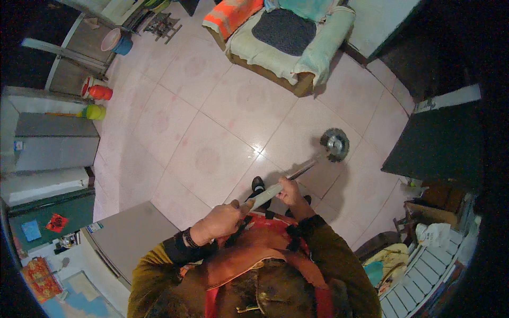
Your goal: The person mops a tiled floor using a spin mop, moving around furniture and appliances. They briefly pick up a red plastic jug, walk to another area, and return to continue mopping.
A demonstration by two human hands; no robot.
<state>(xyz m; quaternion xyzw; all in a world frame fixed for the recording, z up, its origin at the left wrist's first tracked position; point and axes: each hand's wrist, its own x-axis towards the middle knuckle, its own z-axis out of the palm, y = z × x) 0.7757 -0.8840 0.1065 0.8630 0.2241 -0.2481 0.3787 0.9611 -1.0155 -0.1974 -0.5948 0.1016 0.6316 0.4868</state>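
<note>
Brown long-sleeved jacket (342, 270) and orange-red apron (246, 259) fill the bottom, closest to camera. Left hand (218, 221): fingers curled fully around the near end of a long-handled mop (268, 196) with a pale grip section, dark band on the wrist. Right hand (289, 192): fist wrapped on the same handle, further down toward the head. Neither holds anything else that I can see.

Handle slants away and to the right, across the pale pink tiled floor (212, 159). Round dark-fringed mop head (335, 144) with a silver centre disc sits toward the floor's right edge; can't tell if it's pressed on the tiles. Dark shoes (258, 183) on the floor just below the handle, partly hidden by the right arm.

Surroundings: cream-covered padded armchair (265, 55) at the floor's far edge, dark grey pad (284, 32) on its seat, orange cloth (233, 17) over its left arm. Blue bucket (124, 46), red container (101, 93), yellow-green pot (95, 112) along the floor's left edge. Flat-topped grey cabinet (135, 236) at the near left corner. White slatted rack (420, 267) at the near right.
</note>
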